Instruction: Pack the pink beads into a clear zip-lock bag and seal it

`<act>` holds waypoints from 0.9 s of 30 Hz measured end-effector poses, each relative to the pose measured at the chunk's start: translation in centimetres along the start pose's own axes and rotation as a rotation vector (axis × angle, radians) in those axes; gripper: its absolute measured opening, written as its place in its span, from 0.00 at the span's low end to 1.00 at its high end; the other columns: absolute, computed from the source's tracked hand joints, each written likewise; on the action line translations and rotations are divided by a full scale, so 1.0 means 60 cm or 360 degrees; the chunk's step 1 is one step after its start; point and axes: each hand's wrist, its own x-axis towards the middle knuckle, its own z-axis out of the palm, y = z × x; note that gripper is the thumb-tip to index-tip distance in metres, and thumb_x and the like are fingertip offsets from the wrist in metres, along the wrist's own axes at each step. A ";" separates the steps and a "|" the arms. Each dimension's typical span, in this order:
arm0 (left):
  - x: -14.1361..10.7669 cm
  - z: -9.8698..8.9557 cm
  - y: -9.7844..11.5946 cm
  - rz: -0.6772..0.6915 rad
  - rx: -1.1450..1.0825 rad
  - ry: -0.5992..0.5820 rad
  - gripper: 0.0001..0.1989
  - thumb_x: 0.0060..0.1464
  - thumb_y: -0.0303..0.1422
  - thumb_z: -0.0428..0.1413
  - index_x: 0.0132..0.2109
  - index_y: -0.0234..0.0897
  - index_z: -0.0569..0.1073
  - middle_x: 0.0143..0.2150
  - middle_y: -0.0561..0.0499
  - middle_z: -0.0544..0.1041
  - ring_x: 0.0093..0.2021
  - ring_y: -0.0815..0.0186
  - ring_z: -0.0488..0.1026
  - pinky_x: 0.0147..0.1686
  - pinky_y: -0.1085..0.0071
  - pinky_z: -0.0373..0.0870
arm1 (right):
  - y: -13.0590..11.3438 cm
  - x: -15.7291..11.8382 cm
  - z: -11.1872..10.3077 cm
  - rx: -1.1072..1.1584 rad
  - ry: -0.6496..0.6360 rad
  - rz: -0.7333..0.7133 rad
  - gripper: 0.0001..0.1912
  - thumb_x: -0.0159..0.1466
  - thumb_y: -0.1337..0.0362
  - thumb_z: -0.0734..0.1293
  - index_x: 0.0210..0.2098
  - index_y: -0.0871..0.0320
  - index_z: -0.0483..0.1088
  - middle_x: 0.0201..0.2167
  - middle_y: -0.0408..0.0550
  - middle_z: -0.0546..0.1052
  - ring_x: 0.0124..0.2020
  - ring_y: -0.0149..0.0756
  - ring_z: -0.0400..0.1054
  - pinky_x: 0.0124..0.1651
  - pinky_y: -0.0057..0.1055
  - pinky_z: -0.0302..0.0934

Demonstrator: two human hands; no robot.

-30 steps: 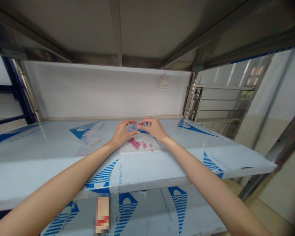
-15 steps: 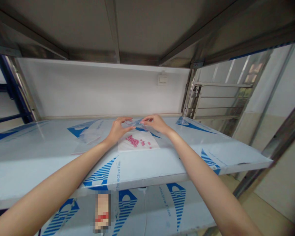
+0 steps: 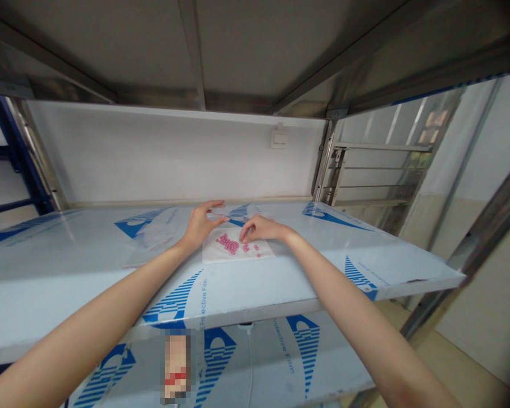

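Observation:
Many small round pink beads (image 3: 230,245) lie on a white sheet (image 3: 215,256) on the film-covered shelf. A denser cluster is on the left, with a few loose ones to its right. My left hand (image 3: 202,224) is just behind and left of the sheet, thumb and fingers curved around what looks like a clear plastic bag (image 3: 237,221). The bag's outline is faint. My right hand (image 3: 261,228) is over the sheet's back edge, fingertips pinched together beside the bead cluster. Whatever those fingertips hold is too small to make out.
Another clear plastic packet (image 3: 153,235) rests on the shelf (image 3: 242,283) to the left of my left forearm. A metal upper shelf (image 3: 238,56) hangs low overhead. Behind is a wall with a switch (image 3: 279,139); below, a white cable (image 3: 250,362) runs down past a lower shelf.
My right hand has come down and toward me from beside the left hand to the beads. My left hand stays nearly in place.

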 end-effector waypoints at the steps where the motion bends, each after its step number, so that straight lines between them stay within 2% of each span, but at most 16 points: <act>1: 0.000 0.000 -0.001 0.0004 -0.0002 -0.0004 0.24 0.45 0.40 0.63 0.50 0.38 0.73 0.48 0.44 0.78 0.49 0.56 0.74 0.49 0.58 0.68 | 0.001 0.000 0.002 -0.0006 0.0007 -0.0011 0.07 0.53 0.68 0.71 0.32 0.61 0.79 0.29 0.47 0.80 0.29 0.30 0.71 0.35 0.27 0.62; 4: 0.000 0.001 -0.003 0.0001 -0.0008 -0.0009 0.24 0.45 0.39 0.63 0.50 0.38 0.74 0.47 0.44 0.78 0.48 0.56 0.74 0.49 0.58 0.68 | 0.004 0.002 0.003 -0.0026 0.0054 -0.0032 0.06 0.53 0.67 0.71 0.31 0.60 0.78 0.28 0.47 0.79 0.28 0.30 0.69 0.34 0.27 0.61; 6: 0.000 0.002 -0.003 0.0001 -0.0022 -0.0020 0.24 0.44 0.39 0.63 0.49 0.37 0.73 0.47 0.44 0.78 0.48 0.57 0.74 0.48 0.59 0.69 | 0.002 0.004 0.002 0.0013 0.0181 -0.0055 0.05 0.53 0.66 0.71 0.30 0.60 0.78 0.28 0.47 0.79 0.28 0.30 0.69 0.35 0.27 0.60; 12: -0.002 0.006 -0.002 0.0061 -0.0065 -0.0083 0.24 0.45 0.40 0.63 0.49 0.37 0.73 0.47 0.44 0.78 0.48 0.58 0.75 0.48 0.61 0.70 | -0.032 0.015 0.002 0.0282 0.1011 -0.0268 0.11 0.55 0.59 0.70 0.33 0.60 0.78 0.32 0.48 0.79 0.30 0.31 0.67 0.35 0.28 0.59; 15: -0.003 0.008 -0.001 0.0112 -0.0044 -0.0104 0.24 0.45 0.42 0.63 0.49 0.37 0.73 0.46 0.45 0.78 0.47 0.58 0.75 0.49 0.61 0.70 | -0.043 0.023 0.010 0.0229 0.1257 -0.0371 0.09 0.55 0.60 0.71 0.31 0.59 0.78 0.32 0.47 0.79 0.31 0.31 0.67 0.36 0.28 0.58; 18: -0.003 0.009 -0.001 0.0145 -0.0020 -0.0111 0.24 0.46 0.42 0.62 0.49 0.37 0.73 0.47 0.45 0.78 0.48 0.58 0.75 0.49 0.61 0.70 | -0.043 0.030 0.022 0.0138 0.1299 -0.0402 0.08 0.56 0.60 0.70 0.31 0.58 0.78 0.31 0.47 0.78 0.30 0.31 0.66 0.35 0.28 0.57; 23: -0.003 0.012 -0.004 0.0178 0.0027 -0.0106 0.23 0.47 0.40 0.62 0.49 0.37 0.72 0.49 0.45 0.77 0.47 0.60 0.75 0.48 0.63 0.70 | -0.048 0.033 0.035 -0.0096 0.1245 -0.0443 0.05 0.58 0.62 0.70 0.32 0.56 0.78 0.32 0.45 0.78 0.29 0.30 0.64 0.36 0.28 0.56; 27: -0.003 0.013 -0.005 0.0172 -0.0007 -0.0106 0.25 0.46 0.38 0.62 0.51 0.37 0.70 0.50 0.45 0.76 0.47 0.60 0.74 0.48 0.63 0.70 | -0.059 0.030 0.041 -0.0279 0.1249 -0.0391 0.05 0.60 0.63 0.69 0.32 0.55 0.78 0.30 0.45 0.77 0.29 0.30 0.64 0.35 0.28 0.54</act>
